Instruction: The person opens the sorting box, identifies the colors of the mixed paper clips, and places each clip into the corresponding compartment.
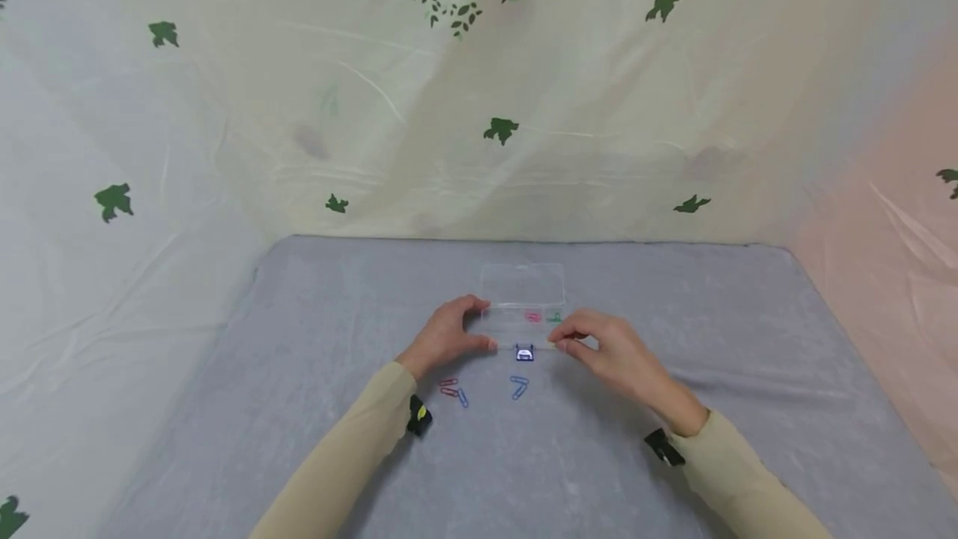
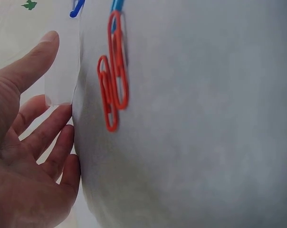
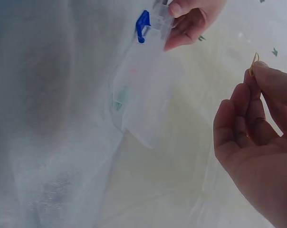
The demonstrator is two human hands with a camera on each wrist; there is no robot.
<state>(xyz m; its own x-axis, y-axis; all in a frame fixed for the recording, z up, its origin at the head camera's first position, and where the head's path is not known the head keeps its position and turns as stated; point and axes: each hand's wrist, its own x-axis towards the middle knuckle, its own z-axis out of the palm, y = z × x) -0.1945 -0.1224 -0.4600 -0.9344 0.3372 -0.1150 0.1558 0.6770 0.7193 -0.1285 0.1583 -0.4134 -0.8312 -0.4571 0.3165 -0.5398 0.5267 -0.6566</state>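
Observation:
A clear plastic box (image 1: 505, 327) with a blue latch (image 1: 525, 353) stands on the grey cloth, its lid (image 1: 521, 284) tipped back. My left hand (image 1: 447, 333) grips the box's left end, thumb at the front wall and forefinger at the back. Between thumb and forefinger, my right hand (image 1: 609, 349) pinches a yellow paper clip (image 3: 253, 64) by the box's front right corner. Inside the box, pink paper clips (image 1: 533, 317) lie left of green paper clips (image 1: 554, 318). Two red paper clips (image 2: 112, 71) rest on the cloth near my left wrist.
Beside the red clips lies a blue paper clip (image 1: 463, 398). Two more blue paper clips (image 1: 520, 387) sit in front of the latch. Grey cloth (image 1: 479, 472) covers the table, and pale sheeting (image 1: 584, 181) with leaf prints hangs behind it.

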